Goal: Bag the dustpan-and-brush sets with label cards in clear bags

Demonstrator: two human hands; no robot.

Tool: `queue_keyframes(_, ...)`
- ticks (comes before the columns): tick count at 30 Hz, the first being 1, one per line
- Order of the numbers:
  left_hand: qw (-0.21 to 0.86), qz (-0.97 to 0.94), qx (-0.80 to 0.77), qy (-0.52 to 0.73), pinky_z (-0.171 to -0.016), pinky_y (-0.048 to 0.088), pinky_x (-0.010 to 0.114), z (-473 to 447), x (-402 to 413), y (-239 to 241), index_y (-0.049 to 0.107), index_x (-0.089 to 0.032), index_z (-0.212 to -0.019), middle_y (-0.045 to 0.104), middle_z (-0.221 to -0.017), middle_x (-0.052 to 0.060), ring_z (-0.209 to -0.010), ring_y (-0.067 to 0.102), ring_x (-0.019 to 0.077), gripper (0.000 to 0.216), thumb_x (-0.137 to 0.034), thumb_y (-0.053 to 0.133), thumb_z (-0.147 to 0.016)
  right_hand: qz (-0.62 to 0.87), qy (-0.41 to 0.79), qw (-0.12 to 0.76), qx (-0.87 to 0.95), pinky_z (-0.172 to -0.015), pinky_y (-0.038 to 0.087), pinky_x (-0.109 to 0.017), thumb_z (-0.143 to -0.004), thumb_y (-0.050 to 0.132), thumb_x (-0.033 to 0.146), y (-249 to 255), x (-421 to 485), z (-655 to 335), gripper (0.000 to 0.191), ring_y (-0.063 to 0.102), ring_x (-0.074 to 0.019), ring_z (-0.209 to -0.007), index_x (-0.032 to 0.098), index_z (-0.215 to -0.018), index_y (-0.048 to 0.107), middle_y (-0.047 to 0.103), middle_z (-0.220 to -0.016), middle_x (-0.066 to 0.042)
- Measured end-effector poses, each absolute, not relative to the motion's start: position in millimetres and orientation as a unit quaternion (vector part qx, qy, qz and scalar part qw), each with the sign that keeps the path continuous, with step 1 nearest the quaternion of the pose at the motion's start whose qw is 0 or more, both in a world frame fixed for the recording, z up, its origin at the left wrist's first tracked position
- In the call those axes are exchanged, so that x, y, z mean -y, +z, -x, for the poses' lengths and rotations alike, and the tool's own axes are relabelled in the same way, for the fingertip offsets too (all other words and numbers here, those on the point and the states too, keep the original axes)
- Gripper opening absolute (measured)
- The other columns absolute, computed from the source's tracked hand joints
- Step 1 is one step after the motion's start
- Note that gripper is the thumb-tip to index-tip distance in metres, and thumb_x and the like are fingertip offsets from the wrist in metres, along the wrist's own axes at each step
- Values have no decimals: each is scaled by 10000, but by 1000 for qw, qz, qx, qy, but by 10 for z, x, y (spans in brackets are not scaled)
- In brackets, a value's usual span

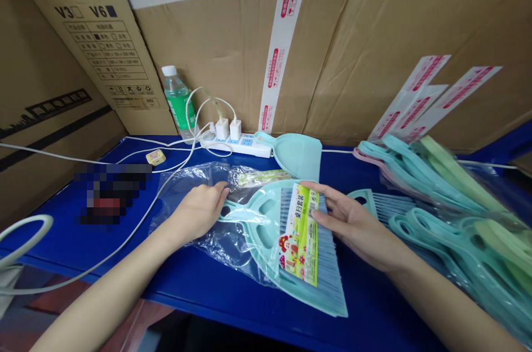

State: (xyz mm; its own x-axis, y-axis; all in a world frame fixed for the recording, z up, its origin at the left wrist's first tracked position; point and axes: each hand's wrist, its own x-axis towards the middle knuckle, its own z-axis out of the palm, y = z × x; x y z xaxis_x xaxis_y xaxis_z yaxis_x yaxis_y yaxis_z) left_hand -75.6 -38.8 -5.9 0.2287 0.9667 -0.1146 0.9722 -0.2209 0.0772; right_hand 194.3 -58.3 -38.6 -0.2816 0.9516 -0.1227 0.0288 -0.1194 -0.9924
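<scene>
A light-blue dustpan and brush set (268, 213) lies over the blue tabletop, its handles to the left and its blue-grey bristles to the right. My left hand (201, 210) is closed around the handle end, above a crinkled clear plastic bag (233, 249). A yellow-green and white printed label (300, 235) wraps the bristles. At the bristle side, my right hand (353, 224) grips the brush, with fingertips on the label and some fingers partly hidden. Just behind the set lies another light-blue dustpan (298, 153), beside a small clear packet (257, 176).
Several more dustpans and brushes (453, 241), some bagged, are piled at the right. Along the back stand a power strip (249, 144) with chargers and a green-labelled bottle (179, 102). White cables (160, 197) cross the left side. Cardboard boxes (233, 52) wall off the rear.
</scene>
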Motion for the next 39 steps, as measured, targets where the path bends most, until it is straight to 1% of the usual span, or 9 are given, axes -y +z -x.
queue_keyframes(5,93,-788,-609,-18,-740,489,362,772,401,-63,613,-143,-1127,720,-862,121,-852,693,280,402,-288,269,-979,455,605,371,538,-921,513,-458,-718,745,522,-397,588,-1946,574,616,-273,-1093,277,-1210,580,637,-1227,-86)
queue_keyframes(9,103,-794,-599,-5,-718,487,352,778,417,-72,602,-151,-1161,712,-823,102,-812,686,268,408,-287,266,-977,459,598,362,548,-946,496,-470,-724,739,517,-387,586,-1943,527,616,-275,-1088,281,-1173,593,651,-1180,-69)
queue_keyframes(13,90,-795,-600,-7,-745,493,349,774,417,-79,604,-153,-1180,709,-846,95,-839,680,259,409,-289,276,-978,458,593,349,563,-942,493,-453,-719,732,534,-372,579,-1949,519,620,-267,-1069,275,-1145,587,652,-1158,-60)
queue_keyframes(15,93,-792,-603,-17,-762,494,362,771,414,-79,599,-146,-1202,706,-842,98,-842,679,264,411,-284,284,-977,461,594,333,569,-918,500,-441,-734,711,550,-369,578,-1957,518,627,-259,-1039,267,-1148,580,661,-1111,-59)
queue_keyframes(20,89,-794,-601,-26,-766,499,380,768,425,-74,587,-134,-1234,716,-883,114,-856,678,282,419,-270,301,-960,465,608,294,573,-786,536,-424,-773,647,577,-373,583,-1971,520,647,-248,-926,264,-1181,569,652,-991,-41)
queue_keyframes(27,101,-791,-602,-40,-811,499,407,766,419,-68,574,-134,-1248,727,-962,133,-926,687,306,414,-271,308,-962,451,600,297,590,-873,505,-454,-758,674,528,-385,573,-1977,539,621,-266,-1019,262,-1215,567,625,-1144,-70)
queue_keyframes(31,111,-790,-602,-37,-827,495,412,773,403,-63,558,-132,-1265,725,-1013,142,-975,681,312,420,-264,297,-964,440,611,338,564,-921,493,-456,-743,697,528,-383,588,-1966,529,605,-271,-1081,266,-1183,561,617,-1198,-78)
queue_keyframes(36,88,-796,-599,-18,-762,498,376,803,389,-64,581,-157,-1220,739,-929,109,-896,697,285,427,-320,271,-977,448,603,357,555,-922,491,-484,-746,699,518,-379,596,-1957,519,610,-283,-1067,261,-1175,558,639,-1134,-86)
queue_keyframes(39,83,-792,-605,-13,-723,491,353,818,371,-76,596,-167,-1169,735,-881,97,-850,701,272,420,-325,255,-984,449,609,361,545,-908,501,-473,-745,700,504,-372,598,-1960,528,611,-275,-1060,266,-1191,546,639,-1135,-81)
